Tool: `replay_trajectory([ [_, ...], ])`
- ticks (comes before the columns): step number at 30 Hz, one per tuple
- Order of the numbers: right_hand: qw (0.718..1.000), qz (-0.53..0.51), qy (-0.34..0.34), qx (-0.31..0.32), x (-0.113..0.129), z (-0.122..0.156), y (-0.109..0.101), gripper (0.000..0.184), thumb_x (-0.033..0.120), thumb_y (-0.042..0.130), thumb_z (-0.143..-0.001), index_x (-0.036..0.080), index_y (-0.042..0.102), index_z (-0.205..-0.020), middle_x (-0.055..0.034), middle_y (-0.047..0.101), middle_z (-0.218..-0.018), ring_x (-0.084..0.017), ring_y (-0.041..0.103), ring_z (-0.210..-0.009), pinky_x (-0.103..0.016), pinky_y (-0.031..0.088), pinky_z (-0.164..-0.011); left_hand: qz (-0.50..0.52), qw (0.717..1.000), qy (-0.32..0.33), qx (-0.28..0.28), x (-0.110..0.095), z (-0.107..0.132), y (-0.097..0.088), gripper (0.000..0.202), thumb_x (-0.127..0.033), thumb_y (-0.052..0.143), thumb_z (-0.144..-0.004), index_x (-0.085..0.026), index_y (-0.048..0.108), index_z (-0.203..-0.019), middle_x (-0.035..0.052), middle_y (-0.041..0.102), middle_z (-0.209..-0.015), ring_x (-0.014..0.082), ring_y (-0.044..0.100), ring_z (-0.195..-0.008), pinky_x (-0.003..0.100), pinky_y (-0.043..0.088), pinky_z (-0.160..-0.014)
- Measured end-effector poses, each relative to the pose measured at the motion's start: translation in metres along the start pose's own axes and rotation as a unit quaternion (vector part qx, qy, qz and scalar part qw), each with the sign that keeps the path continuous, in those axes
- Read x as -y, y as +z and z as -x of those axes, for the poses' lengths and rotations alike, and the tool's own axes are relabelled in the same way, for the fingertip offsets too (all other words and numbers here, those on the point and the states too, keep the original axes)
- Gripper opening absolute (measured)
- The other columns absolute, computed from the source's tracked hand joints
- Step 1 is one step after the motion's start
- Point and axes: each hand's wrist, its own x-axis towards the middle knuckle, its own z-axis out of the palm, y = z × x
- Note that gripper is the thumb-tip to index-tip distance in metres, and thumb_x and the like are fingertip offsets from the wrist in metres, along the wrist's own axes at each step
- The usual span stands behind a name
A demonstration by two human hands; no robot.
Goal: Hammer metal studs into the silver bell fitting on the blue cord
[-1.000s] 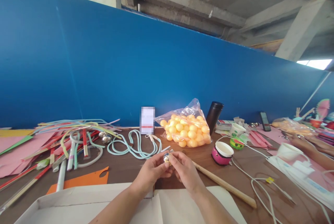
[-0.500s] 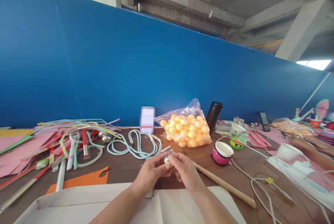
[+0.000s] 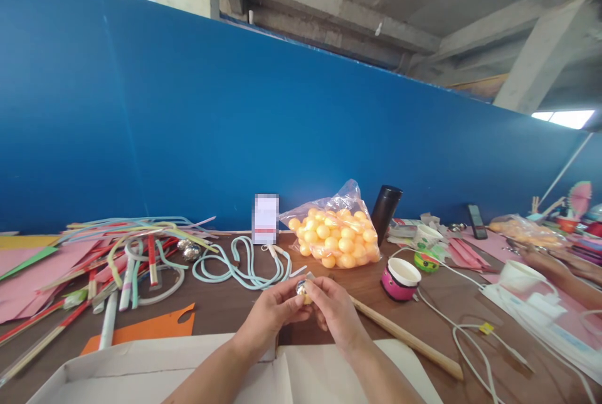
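A small silver ball [image 3: 301, 287], mirror-shiny, round and so without long axis or heading, is pinched above the tabletop [image 3: 362, 283] between the fingers of left hand [image 3: 273, 315] and right hand [image 3: 333, 311].

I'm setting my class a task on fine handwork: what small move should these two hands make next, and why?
Probably turn the small shiny ball slightly: the left hand and right hand hold it together above the table, and they cover part of its surface, so a turn could show the hidden side.
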Motion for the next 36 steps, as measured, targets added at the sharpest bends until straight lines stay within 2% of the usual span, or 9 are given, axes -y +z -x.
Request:
replay_trajectory([
  [16,1.000,0.005,-0.018,0.015,-0.0093,-0.0033,-0.0033,0.041,0.056,0.063,-0.073,0.015,0.058,-0.078,0.0093,0.040,-0.041,-0.004,0.029,-0.033,-0.018,0.018,-0.033,-0.030,1.000,0.003,-0.009,0.0005,0.0001,0.0006,0.045,-0.035,0.068,-0.075,-0.018,0.062,-0.116,0.0093,0.068,-0.101,0.0180,0.063,-0.083,0.032,0.050,-0.079],
  [24,0.999,0.011,-0.014,0.028,-0.0047,-0.0015,-0.0041,0.050,0.063,0.053,-0.076,0.015,0.058,-0.082,0.0083,0.041,-0.046,-0.004,0.031,-0.035,-0.017,0.020,-0.034,-0.040,0.999,0.016,-0.022,0.0029,-0.0036,0.0009,0.044,-0.036,0.068,-0.075,-0.018,0.064,-0.114,0.0084,0.069,-0.098,0.0166,0.063,-0.081,0.029,0.051,-0.077],
  [30,1.000,0.011,0.007,0.001,-0.0015,-0.0008,-0.0008,0.043,0.057,0.065,-0.067,0.016,0.057,-0.078,0.0077,0.045,-0.046,-0.004,0.032,-0.034,-0.018,0.020,-0.034,-0.040,0.999,0.027,-0.021,0.0031,-0.0019,0.0029,0.044,-0.036,0.068,-0.074,-0.018,0.064,-0.114,0.0087,0.067,-0.100,0.0183,0.062,-0.084,0.030,0.050,-0.076],
  [36,1.000,0.008,0.022,0.005,-0.0069,-0.0037,-0.0006,0.037,0.052,0.064,-0.070,0.017,0.055,-0.076,0.0083,0.046,-0.046,-0.004,0.030,-0.034,-0.017,0.019,-0.033,-0.052,0.998,0.027,-0.031,0.0039,-0.0021,0.0042,0.045,-0.037,0.070,-0.072,-0.018,0.064,-0.113,0.0080,0.067,-0.099,0.0181,0.060,-0.083,0.030,0.050,-0.075],
])
